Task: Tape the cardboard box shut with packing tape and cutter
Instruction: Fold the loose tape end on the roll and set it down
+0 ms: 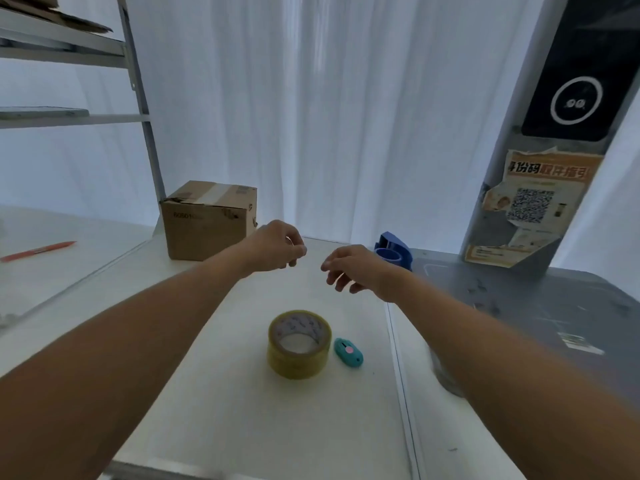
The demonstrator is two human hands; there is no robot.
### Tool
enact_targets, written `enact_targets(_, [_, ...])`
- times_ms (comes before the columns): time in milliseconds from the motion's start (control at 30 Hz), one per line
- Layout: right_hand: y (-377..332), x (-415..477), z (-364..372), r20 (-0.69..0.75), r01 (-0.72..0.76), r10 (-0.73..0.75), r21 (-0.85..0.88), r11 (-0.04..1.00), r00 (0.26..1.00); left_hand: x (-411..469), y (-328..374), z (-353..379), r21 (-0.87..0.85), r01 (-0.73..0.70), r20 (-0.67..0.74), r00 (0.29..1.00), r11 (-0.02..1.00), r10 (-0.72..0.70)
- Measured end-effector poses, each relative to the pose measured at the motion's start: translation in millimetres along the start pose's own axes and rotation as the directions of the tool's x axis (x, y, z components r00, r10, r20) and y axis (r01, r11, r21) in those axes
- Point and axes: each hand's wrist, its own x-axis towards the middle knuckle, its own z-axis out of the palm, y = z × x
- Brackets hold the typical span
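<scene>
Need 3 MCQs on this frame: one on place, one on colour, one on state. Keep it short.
1. Where is the cutter?
A) on top of the cardboard box
B) on the table, just right of the tape roll
C) inside the tape roll's core

2. What colour is the cutter's body?
A) teal
B) red
C) black

3. How are the box's top flaps?
A) standing open
B) cut off
C) folded down

Answers:
1 B: it lies flat on the white tabletop next to the roll, far nearer the camera than the box.
2 A: the body is teal, with a small pink button.
3 C: the top is flat, with a pale strip of tape across it.
</scene>
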Motion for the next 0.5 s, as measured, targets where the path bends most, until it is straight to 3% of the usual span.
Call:
enact_targets(67, [10.7, -5.8, 1.9, 0.071, -0.009, 0.019, -0.136, 0.991, 0.997, -6.5, 2.3, 12.2, 0.123, 0.033, 0.212, 0.976, 0.992, -0.058])
enact_targets(167, [22.4, -13.0, 5.7, 0.109, -0.017, 0.043, -0.231, 0.973, 0.993, -18.4, 6.5, 28.5, 0.331, 0.094, 0.483, 0.838, 0.939, -0.254])
enact_targets(233, [26.4, -17.9, 6.6, 0.115, -0.019, 0.049, -0.251, 0.968, 0.992, -24.8, 8.7, 39.0, 0.400, 0.091, 0.538, 0.782, 0.912, -0.314])
enact_targets(500, [39.6, -29.9, 5.3, 0.170, -0.030, 0.082, -0.288, 0.957, 0.982, -25.9, 7.2, 61.9, 0.497, 0.002, 0.559, 0.764, 0.868, -0.322])
